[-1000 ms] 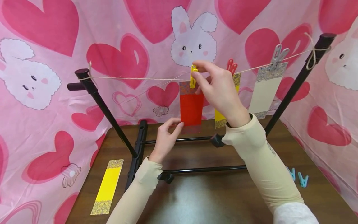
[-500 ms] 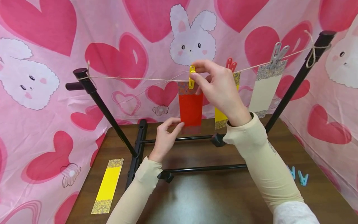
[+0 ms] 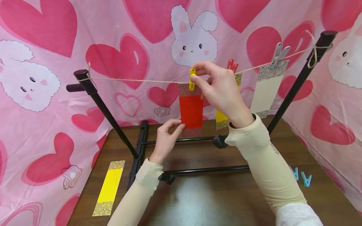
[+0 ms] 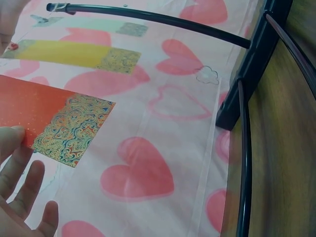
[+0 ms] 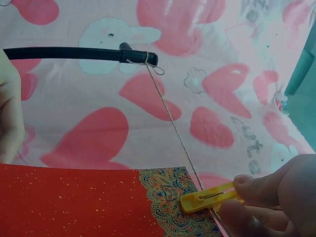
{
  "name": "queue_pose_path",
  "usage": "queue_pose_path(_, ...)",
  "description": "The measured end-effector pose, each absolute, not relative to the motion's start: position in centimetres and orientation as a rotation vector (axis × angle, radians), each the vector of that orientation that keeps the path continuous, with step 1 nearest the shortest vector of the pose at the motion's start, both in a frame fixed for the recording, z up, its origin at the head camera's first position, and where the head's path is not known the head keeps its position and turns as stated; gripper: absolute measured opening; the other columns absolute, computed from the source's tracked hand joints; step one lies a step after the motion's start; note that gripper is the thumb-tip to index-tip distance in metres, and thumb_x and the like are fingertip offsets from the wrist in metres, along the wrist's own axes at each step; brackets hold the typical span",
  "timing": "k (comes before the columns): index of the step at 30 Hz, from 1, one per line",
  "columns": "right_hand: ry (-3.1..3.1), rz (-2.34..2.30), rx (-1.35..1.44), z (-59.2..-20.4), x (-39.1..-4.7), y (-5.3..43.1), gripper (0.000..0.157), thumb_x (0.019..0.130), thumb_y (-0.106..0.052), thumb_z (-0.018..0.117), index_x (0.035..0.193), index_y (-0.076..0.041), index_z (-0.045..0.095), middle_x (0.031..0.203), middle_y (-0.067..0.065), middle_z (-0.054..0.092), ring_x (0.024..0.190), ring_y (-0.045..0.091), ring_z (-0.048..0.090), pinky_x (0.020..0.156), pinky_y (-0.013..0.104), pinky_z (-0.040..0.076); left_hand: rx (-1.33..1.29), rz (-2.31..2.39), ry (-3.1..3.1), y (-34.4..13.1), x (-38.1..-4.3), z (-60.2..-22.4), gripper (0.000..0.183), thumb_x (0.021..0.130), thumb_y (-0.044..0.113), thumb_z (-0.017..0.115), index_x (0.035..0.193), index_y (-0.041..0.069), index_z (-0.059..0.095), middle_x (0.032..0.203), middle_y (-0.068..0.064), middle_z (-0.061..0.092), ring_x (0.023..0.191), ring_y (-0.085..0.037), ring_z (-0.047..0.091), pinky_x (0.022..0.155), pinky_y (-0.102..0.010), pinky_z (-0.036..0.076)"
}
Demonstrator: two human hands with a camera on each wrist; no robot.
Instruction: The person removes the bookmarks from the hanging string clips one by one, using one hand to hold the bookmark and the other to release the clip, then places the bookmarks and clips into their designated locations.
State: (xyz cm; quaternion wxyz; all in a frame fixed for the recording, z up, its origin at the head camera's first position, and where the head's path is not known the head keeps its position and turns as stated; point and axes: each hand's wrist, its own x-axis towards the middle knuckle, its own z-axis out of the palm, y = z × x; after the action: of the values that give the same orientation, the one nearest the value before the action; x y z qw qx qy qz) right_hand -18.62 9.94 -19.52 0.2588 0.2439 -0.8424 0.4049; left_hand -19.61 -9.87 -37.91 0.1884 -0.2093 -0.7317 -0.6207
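Note:
A red paper strip (image 3: 191, 111) with patterned ends hangs at the string (image 3: 135, 80). My right hand (image 3: 223, 92) pinches the handles of a yellow clothespin (image 3: 192, 80) between thumb and fingers. In the right wrist view, the clothespin's (image 5: 197, 201) front end lies over the strip's patterned top border (image 5: 173, 197) and the string. Lower down, my left hand (image 3: 166, 139) pinches the strip's left edge close to its bottom; the left wrist view has the thumb on the red face just beside the patterned lower border (image 4: 76, 129).
Right along the string hang a yellow strip (image 3: 222, 117) under a red clothespin (image 3: 232, 66) and a cream strip (image 3: 267, 94) under a grey one (image 3: 280, 56). A black frame (image 3: 110, 116) holds the string. Another yellow strip (image 3: 109, 185) and light-blue clothespins (image 3: 306, 179) lie on the table.
Both hands keep their holds. The red strip, clothespin and hands sit slightly farther left in the head view, whose background has also shifted a little.

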Motion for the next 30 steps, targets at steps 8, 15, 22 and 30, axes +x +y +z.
queue_pose_path(8,-2.209,1.051,0.688,-19.53,-18.43,10.05,0.028,0.099,-0.018,0.072,0.126,-0.008,0.072,0.113,0.006,0.077,0.063,0.017,0.063,0.061,0.019,0.05,-0.58,-1.732,-2.067,-9.91,-19.56,-37.9,0.015,0.094,0.005,0.076,0.107,-0.002,0.076,0.106,-0.018,0.076,0.105,-0.032,0.067,0.101,-0.052,0.051)
queue_pose_path(15,-2.14,1.073,0.706,-19.57,-18.37,9.99,0.025,0.099,-0.018,0.073,0.122,-0.008,0.074,0.109,0.004,0.078,0.063,0.014,0.061,0.058,0.019,0.048,-0.589,-1.702,-2.073,-10.15,-19.56,-38.04,0.013,0.096,0.011,0.076,0.106,0.004,0.078,0.104,-0.01,0.077,0.103,-0.023,0.067,0.101,-0.043,0.052)
queue_pose_path(22,-2.094,1.088,0.71,-19.62,-18.47,9.88,0.027,0.099,-0.018,0.072,0.124,-0.007,0.074,0.112,0.005,0.078,0.061,0.014,0.064,0.056,0.02,0.049,-0.604,-1.689,-2.079,-10.2,-19.59,-38.18,0.014,0.096,0.014,0.076,0.107,0.006,0.078,0.104,-0.007,0.077,0.103,-0.019,0.067,0.101,-0.039,0.052)
queue_pose_path(30,-2.016,1.051,0.713,-19.56,-18.74,9.94,0.027,0.099,-0.019,0.073,0.123,-0.005,0.073,0.115,0.005,0.078,0.054,0.012,0.051,0.054,0.022,0.044,-0.609,-1.683,-2.075,-10.22,-19.7,-38.26,0.012,0.096,0.012,0.076,0.106,0.005,0.078,0.104,-0.008,0.077,0.102,-0.019,0.067,0.1,-0.038,0.052)
